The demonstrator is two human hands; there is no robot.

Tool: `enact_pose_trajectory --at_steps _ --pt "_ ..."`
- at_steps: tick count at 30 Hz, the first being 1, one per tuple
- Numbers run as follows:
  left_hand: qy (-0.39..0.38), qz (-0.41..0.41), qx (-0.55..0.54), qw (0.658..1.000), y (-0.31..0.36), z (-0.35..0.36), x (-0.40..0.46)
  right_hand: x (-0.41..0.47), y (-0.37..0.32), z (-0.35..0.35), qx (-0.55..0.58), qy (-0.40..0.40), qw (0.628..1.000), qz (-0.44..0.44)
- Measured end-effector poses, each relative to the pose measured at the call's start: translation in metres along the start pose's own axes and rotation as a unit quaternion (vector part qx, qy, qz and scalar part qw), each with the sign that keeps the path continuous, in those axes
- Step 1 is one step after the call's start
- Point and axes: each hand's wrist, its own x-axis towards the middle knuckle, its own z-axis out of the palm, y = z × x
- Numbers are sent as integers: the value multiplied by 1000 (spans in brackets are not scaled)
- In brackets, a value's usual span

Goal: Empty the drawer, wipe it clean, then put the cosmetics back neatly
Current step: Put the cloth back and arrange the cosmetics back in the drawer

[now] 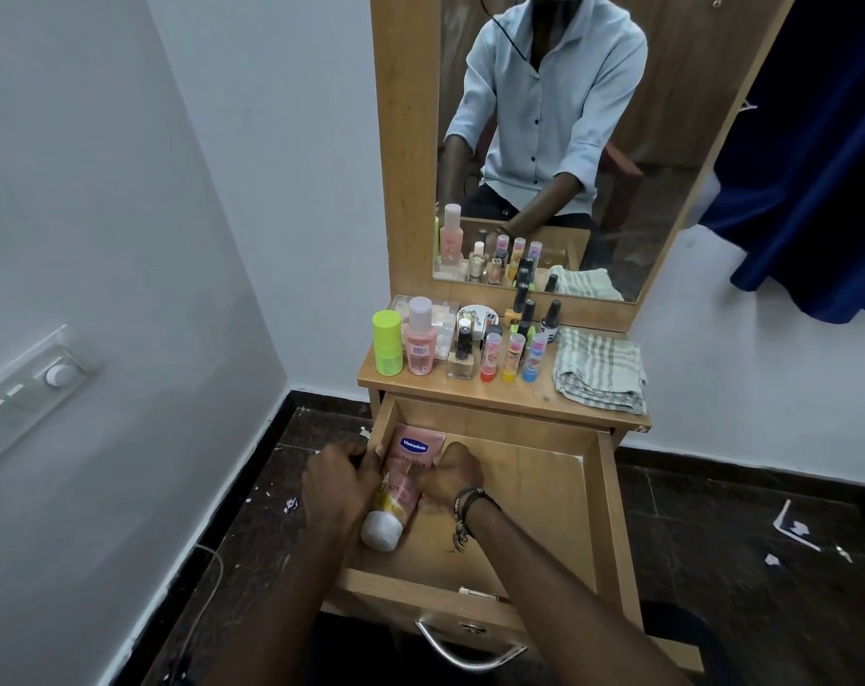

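head view. vaseline tube (pixel 405 480) lies flat in the open drawer (pixel 544 487), hard against the left wall, in the left part of the compartment. long axis runs front to back: white cap (pixel 382 532) toward the person, crimped end toward the rear wall. both hands flank it. left hand (pixel 339 480) sits at the left wall of the drawer, fingers curled at the tube's left edge; whether they grip the tube or the drawer wall cannot be told. right hand (pixel 453 480) is inside the drawer on the tube's right side, fingers curled against it, apparently holding or pressing it into line. both hands are equally near; neither has to reach.

judgement: put-back phase, first item being seated along the left wall. rest of the drawer floor shows bare wood.

remaining cosmetics stand on the dresser top (pixel 519 396) beyond the drawer: green bottle (pixel 387 343), pink bottle (pixel 419 339), a nail polish bottle (pixel 460 356), three coloured lip balm sticks (pixel 512 358), dark-capped bottles (pixel 524 309) behind, a round compact (pixel 477 316). folded striped cloth (pixel 601 371) lies at the right of the top. next pick needs a forward reach over the drawer's rear wall; items are close packed and upright, so tipping a neighbour is the likely risk. mirror (pixel 569 141) above repeats the scene.
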Motion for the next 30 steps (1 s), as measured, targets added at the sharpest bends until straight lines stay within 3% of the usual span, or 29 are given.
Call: enact_pose_trajectory --at_steps 5,12,18,23,26,30 --pt "0 -14 -30 999 -2 1 1 -3 1 0 0 16 1000 -5" --pt "56 -172 -196 964 -9 -7 31 -15 -2 -13 -13 32 999 -24" --pt "124 -141 -247 951 25 -30 110 -46 -4 -37 25 34 997 -60" --pt "58 -125 -265 954 67 -30 150 -60 1 -41 68 17 996 -62" --pt "-18 -152 -271 950 76 -23 160 -65 6 -43 90 14 994 -63" --pt "-62 -182 -250 949 77 -13 163 -67 14 -44 100 5 993 -63"
